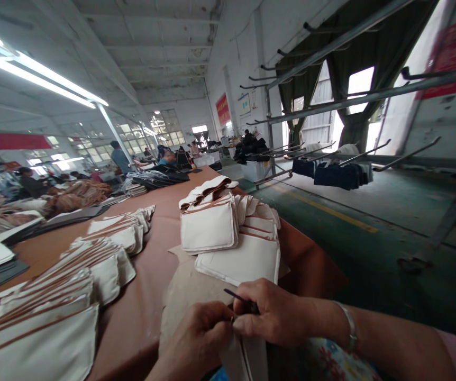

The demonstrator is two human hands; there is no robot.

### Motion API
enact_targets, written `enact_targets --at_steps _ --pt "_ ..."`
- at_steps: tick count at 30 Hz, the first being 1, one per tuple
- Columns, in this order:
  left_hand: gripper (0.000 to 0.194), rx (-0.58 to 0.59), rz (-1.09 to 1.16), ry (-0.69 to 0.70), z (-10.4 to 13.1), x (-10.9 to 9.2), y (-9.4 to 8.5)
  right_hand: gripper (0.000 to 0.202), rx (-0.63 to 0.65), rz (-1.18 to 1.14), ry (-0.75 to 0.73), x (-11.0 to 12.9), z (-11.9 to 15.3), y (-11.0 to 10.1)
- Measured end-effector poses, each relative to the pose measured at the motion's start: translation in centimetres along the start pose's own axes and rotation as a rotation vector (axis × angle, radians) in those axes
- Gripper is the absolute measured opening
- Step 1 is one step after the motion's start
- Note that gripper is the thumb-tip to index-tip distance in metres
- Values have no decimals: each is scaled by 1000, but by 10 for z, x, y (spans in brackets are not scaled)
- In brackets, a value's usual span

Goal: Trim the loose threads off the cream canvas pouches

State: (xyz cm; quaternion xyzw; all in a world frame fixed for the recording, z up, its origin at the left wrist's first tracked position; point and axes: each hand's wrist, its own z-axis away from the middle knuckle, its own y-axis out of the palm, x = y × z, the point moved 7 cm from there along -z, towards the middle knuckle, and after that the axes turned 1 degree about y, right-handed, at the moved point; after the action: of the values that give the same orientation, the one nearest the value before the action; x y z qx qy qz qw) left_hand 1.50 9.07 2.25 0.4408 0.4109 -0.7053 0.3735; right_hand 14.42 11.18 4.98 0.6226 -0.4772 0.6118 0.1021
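Both hands pinching a pale piece at the table's near edge

Head view: left hand (pixel 198 336) and right hand (pixel 273 315) grip the pale piece (pixel 247 360); pouch stack (pixel 228 233) just beyond, open floor (pixel 331 217) right of the table (pixel 156 264).

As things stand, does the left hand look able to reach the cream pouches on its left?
Probably yes: nothing seems to stand between the left hand and the cream pouches, though its fingers should first release the cream piece.

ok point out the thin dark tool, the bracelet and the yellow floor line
thin dark tool (pixel 232 293), head view, exposed end
bracelet (pixel 351 326), head view, outer band
yellow floor line (pixel 333 211), head view, middle stretch
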Motion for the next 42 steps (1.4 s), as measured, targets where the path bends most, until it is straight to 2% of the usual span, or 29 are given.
enact_targets --at_steps 2,5,9,12,14,17,24,26,28,30,33,35,36,37,42 --pt "15 -38 -203 26 0 -9 -2 8 37 -43 83 -5 -3 3" --pt "16 -89 -360 52 1 -20 -4 5 3 -14 113 -7 -6 1" --pt "17 -31 -245 89 1 -21 0 5 -91 -26 180 -11 -5 -9" --pt "9 -123 -221 162 1 -20 -7 6 -89 -64 228 -15 -3 -10" --pt "7 -201 -328 263 3 -24 -10 6 -76 -97 244 -17 -3 -9" --pt "14 -243 -492 393 7 -31 -9 6 -70 -129 256 -19 -2 -7" --pt "19 -309 -918 576 13 -28 1 6 -61 -151 260 -26 -3 -2" --pt "19 -352 -960 612 13 -27 3 7 -48 -170 260 -28 -2 0" --pt "21 -406 -833 543 10 -23 -2 8 -32 -132 232 -28 -1 3" --pt "20 -397 -587 372 2 -11 -7 6 -46 34 128 -23 1 3" --pt "21 -214 -37 109 -10 14 1 4 -87 297 -43 -12 5 3" --pt "31 -125 270 -13 -13 25 9 4 -98 288 -39 -12 6 1" --pt "37 -108 341 -37 -13 26 10 4 -110 242 -6 -14 6 -1" --pt "43 -101 341 -34 -13 25 10 4 -124 193 28 -15 6 -3" --pt "59 -56 11 49 -14 10 9 3 -152 35 82 -14 5 -9"
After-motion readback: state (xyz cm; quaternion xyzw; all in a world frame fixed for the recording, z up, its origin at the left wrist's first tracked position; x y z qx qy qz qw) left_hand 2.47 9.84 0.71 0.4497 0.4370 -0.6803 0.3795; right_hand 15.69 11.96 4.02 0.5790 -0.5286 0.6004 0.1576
